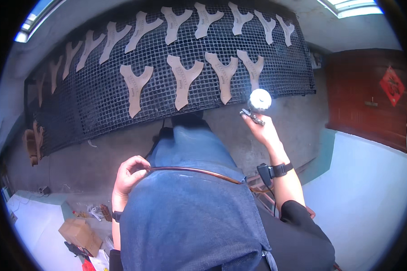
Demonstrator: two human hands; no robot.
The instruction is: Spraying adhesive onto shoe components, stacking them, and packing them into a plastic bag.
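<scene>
My right hand (263,127) is closed round a spray gun with a shiny round metal cup (259,100), held near the front edge of a dark mesh rack (158,83). Just beyond the cup lies a Y-shaped tan piece (252,67), its lower end in bright glare. Across my lap runs a thin reddish-brown hose (194,170), and my left hand (130,176) pinches it at the left. More flat Y-shaped pieces (183,81) lie in two rows on the mesh, several in each row. A blue denim apron (190,203) covers my front.
Beyond the rack's right end a red-brown door (366,97) bears a red diamond-shaped paper. At lower left a cardboard box (80,235) stands among bags and clutter. A few tan pieces (35,142) hang or lean at the rack's left end. A pale low wall (362,189) rises on the right.
</scene>
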